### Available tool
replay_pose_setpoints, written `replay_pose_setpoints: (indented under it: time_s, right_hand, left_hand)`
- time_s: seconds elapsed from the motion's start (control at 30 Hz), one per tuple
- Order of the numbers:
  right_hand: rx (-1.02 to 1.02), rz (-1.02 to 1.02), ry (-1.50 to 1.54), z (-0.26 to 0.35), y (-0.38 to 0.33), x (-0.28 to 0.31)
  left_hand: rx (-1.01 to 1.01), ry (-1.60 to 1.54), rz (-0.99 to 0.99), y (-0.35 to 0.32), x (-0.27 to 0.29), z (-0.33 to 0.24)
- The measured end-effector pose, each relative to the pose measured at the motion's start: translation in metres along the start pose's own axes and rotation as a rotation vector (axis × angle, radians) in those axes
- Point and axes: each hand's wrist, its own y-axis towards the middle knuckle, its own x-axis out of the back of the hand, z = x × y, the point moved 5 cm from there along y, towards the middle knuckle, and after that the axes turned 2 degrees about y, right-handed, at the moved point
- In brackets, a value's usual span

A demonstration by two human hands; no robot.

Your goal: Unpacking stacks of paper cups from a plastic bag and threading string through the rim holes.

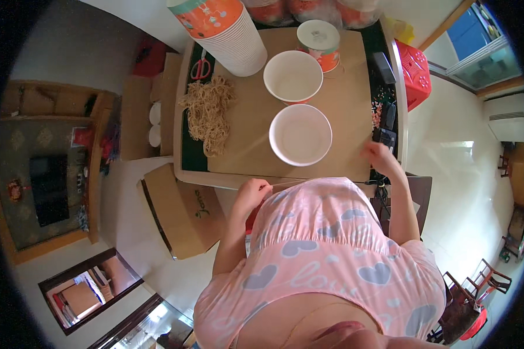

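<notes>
My left hand point(253, 193) is at the near table edge, its fingers pinched on a thin beige string point(288, 182) that runs rightward in front of my body. Over the right side of the cardboard sheet point(239, 164), my right hand point(381, 157) is closed; anything in its fingers is too small to make out. Two white paper buckets point(300, 135) stand mouth up before me, one behind the other. Behind them a printed orange and green bucket point(318, 37) sits with a white round face upward. A loose tangle of beige string point(208, 113) lies at the left.
A tall stack of paper buckets point(233, 43) stands at the back left, beside red-handled scissors point(201, 68). Black devices point(385, 136) line the right table edge, near a red plastic stool point(412, 72). Open cardboard boxes point(186, 212) are on the floor at left.
</notes>
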Motion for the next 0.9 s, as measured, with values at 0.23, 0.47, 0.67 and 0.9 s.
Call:
replay_pose_setpoints:
  time_s: [0.23, 0.47, 0.67, 0.9]
  right_hand:
    - [0.284, -0.156, -0.209, 0.03, -0.011, -0.041]
    - [0.02, -0.168, -0.164, -0.008, 0.034, -0.071]
    - [0.175, -0.211, -0.373, -0.034, 0.035, -0.129]
    - [0.151, -0.112, 0.675, 0.037, 0.038, -0.101]
  left_hand:
    - [-0.154, -0.16, 0.07, 0.011, 0.008, -0.058]
    - [-0.289, -0.173, -0.175, 0.03, 0.007, -0.115]
    - [-0.499, 0.184, -0.357, 0.067, -0.024, -0.14]
    - [-0.274, -0.369, -0.258, 0.072, 0.043, -0.091]
